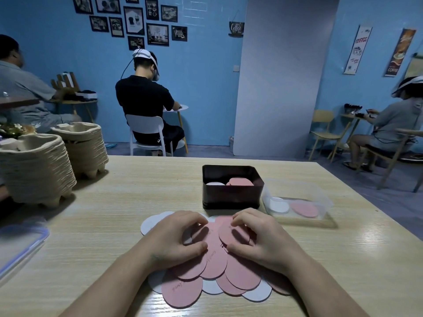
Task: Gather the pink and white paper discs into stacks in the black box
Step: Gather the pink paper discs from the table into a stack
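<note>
I read "Coffee" on the small black wall sign (236, 27); the faint pen marks on the pink discs are illegible to me. My left hand (180, 236) and right hand (258, 236), fingers curled, each pinch thin pink discs from the overlapping pile of flat round pink and white paper discs (206, 273) on the pale wood-grain desk (114, 213). Just behind, the glossy black rounded-rectangular box (231, 194) holds 1 white stack (215, 183) and 1 pink stack (240, 181).

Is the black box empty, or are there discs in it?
Not empty: the black box holds a white disc at left, pink discs at right; how many, cannot tell.
</note>
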Tool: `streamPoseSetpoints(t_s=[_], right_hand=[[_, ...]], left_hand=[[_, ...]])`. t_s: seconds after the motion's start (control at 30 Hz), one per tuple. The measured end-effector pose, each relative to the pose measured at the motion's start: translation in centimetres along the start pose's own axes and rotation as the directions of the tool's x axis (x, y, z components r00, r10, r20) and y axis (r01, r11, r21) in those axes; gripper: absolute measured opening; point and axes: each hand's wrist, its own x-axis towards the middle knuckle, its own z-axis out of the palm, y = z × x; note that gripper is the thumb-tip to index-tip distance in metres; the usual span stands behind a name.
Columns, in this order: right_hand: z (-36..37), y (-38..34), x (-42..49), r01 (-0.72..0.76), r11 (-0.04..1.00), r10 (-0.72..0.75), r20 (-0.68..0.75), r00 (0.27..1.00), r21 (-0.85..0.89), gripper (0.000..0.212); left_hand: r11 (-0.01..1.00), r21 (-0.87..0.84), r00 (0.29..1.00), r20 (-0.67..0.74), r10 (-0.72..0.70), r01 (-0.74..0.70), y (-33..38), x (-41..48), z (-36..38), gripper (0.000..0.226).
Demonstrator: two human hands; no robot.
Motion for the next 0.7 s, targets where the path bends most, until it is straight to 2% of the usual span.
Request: streamPoseSetpoints(t_s=[0.37, 0.57, 0.7], right_hand=[[0.4, 1.0, -0.2, -0.067, 0.996, 0.07, 0.053, 0.996, -0.052, 0.046], [0.3, 0.8, -0.2, -0.106, 0.994, 0.107, -0.052, 0.993, 0.02, 0.04], [0.3, 0.6, -0.2, -0.105, 0.994, 0.105, -0.058, 0.993, 0.017, 0.042]], left_hand=[[0.999, 0.044, 1.0, 0.026, -0.014, 0.013, 0.2, 0.1, 0.0, 0.047], [0.993, 0.106, 0.999, -0.008, -0.051, 0.051, 0.6, 1.4, 0.5, 0.043], [0.992, 0.118, 0.999, 0.015, -0.052, 0.05, 0.4, 1.2, 0.5, 0.056]])
